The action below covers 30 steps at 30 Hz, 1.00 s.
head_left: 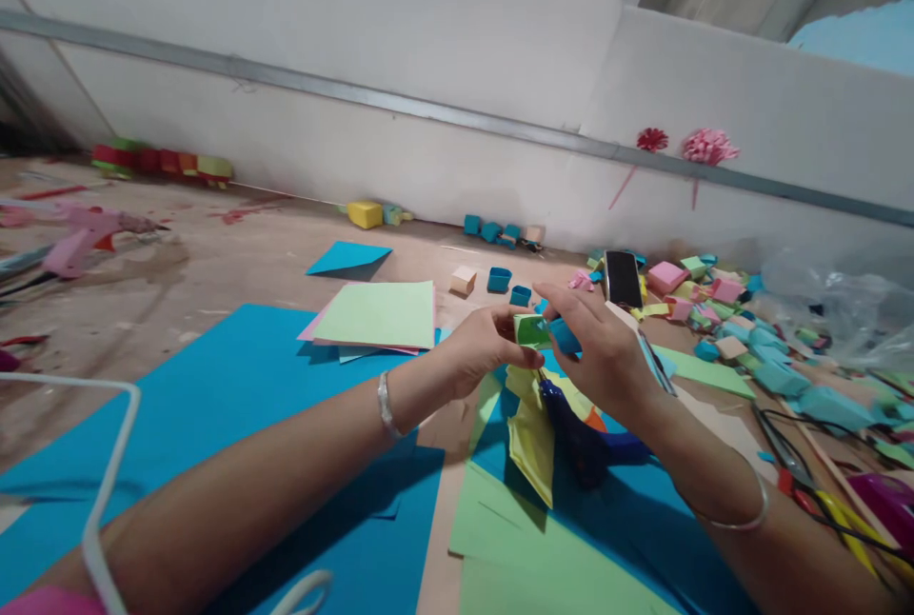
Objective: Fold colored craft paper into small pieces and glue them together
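Near the middle, my left hand (492,347) pinches a small green folded paper piece (529,330) between thumb and fingers. Just to its right, my right hand (598,348) has its fingers round a small blue paper piece (564,336), close against the green one. Below both hands lie blue-handled scissors (596,444), beside crumpled yellow paper (532,444). Two small open blue paper boxes (499,279) and a cream paper cube (464,280) stand behind the hands. Light green sheets (382,312) are stacked to the left of them.
Large blue sheets (235,406) cover the left front. A pink glue gun (86,234) lies far left, and a white cable (114,463) loops at the left front. On the right are a phone (623,279), many paper pieces (778,377) and other scissors (792,472).
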Each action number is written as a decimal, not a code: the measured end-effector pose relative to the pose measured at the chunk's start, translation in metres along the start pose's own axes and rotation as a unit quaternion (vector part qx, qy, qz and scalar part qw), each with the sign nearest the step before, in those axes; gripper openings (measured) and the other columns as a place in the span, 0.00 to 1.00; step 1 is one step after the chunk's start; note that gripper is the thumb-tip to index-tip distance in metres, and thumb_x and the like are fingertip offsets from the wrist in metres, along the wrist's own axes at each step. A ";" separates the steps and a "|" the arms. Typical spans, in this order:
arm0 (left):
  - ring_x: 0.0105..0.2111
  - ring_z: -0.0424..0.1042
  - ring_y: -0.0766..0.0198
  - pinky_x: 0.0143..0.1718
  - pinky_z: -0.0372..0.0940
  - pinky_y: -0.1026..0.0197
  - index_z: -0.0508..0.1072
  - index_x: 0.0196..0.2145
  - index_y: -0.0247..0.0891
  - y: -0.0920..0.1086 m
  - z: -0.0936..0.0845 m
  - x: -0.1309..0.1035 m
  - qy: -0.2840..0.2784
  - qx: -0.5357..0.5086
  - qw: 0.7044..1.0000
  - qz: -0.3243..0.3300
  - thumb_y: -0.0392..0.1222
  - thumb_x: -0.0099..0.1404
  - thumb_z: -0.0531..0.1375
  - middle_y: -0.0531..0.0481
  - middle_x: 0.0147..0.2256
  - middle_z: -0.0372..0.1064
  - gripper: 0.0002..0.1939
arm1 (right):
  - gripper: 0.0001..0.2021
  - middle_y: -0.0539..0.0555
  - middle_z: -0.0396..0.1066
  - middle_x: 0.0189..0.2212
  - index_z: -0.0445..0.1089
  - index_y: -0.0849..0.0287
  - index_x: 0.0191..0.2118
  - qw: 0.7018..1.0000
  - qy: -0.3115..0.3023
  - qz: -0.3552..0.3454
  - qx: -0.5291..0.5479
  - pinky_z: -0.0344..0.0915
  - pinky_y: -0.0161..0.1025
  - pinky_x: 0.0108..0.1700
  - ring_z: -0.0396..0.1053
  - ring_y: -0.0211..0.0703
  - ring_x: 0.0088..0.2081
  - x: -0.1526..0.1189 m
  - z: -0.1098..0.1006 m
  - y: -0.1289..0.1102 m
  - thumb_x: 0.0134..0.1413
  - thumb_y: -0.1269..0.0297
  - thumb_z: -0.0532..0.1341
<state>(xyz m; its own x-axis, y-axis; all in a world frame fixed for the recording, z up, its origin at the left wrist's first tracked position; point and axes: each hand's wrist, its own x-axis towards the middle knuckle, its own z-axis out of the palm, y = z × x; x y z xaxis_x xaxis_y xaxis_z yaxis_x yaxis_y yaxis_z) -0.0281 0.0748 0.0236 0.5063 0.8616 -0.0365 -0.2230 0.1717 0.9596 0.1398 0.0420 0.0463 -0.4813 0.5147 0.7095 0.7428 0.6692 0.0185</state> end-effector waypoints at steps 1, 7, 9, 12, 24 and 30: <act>0.34 0.70 0.64 0.38 0.65 0.59 0.73 0.43 0.31 0.001 0.001 0.000 0.006 0.004 1.000 0.005 0.24 0.40 0.68 0.48 0.33 0.72 0.29 | 0.34 0.58 0.70 0.41 0.56 0.58 0.62 1.000 -0.001 -0.001 0.003 0.70 0.42 0.46 0.68 0.48 0.45 -0.001 0.002 0.001 0.48 0.82 0.54; 0.35 0.71 0.63 0.38 0.65 0.59 0.69 0.52 0.32 0.008 0.006 -0.004 0.003 -0.002 1.000 0.004 0.22 0.41 0.68 0.47 0.35 0.72 0.38 | 0.44 0.58 0.66 0.51 0.37 0.49 0.70 1.000 -0.002 -0.025 0.016 0.71 0.40 0.46 0.68 0.45 0.48 -0.004 0.008 0.005 0.51 0.82 0.53; 0.35 0.70 0.64 0.37 0.64 0.60 0.68 0.53 0.32 0.008 0.006 -0.004 0.002 -0.004 1.000 0.007 0.23 0.42 0.67 0.48 0.35 0.72 0.37 | 0.43 0.58 0.67 0.51 0.34 0.48 0.70 0.999 0.004 -0.037 0.007 0.71 0.41 0.46 0.68 0.46 0.48 -0.004 0.008 0.007 0.54 0.81 0.53; 0.33 0.70 0.65 0.36 0.64 0.61 0.70 0.50 0.32 0.005 0.004 -0.003 0.001 0.009 1.000 0.024 0.24 0.44 0.65 0.49 0.33 0.71 0.32 | 0.40 0.58 0.69 0.49 0.32 0.49 0.70 0.996 0.001 -0.088 -0.024 0.69 0.43 0.46 0.69 0.45 0.47 -0.003 0.008 0.009 0.58 0.80 0.51; 0.34 0.71 0.62 0.35 0.65 0.61 0.73 0.41 0.33 -0.005 -0.001 0.002 0.039 0.083 0.994 0.051 0.27 0.44 0.65 0.50 0.32 0.72 0.23 | 0.10 0.53 0.77 0.38 0.71 0.57 0.43 0.982 0.040 -0.135 -0.123 0.59 0.44 0.44 0.70 0.45 0.44 -0.006 0.011 0.015 0.59 0.76 0.58; 0.33 0.70 0.63 0.34 0.63 0.62 0.71 0.44 0.33 -0.009 -0.001 0.003 0.040 0.086 0.994 0.062 0.27 0.42 0.65 0.51 0.31 0.71 0.27 | 0.10 0.54 0.76 0.36 0.72 0.57 0.32 0.982 -0.012 -0.145 -0.121 0.61 0.44 0.45 0.68 0.46 0.43 -0.005 0.014 0.017 0.62 0.73 0.56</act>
<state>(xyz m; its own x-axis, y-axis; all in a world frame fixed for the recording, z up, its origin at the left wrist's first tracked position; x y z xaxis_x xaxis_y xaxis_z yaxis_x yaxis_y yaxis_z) -0.0249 0.0763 0.0149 0.4148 0.9072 0.0699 -0.1297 -0.0171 0.9914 0.1483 0.0583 0.0327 -0.6982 0.3349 0.6328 0.6595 0.6449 0.3863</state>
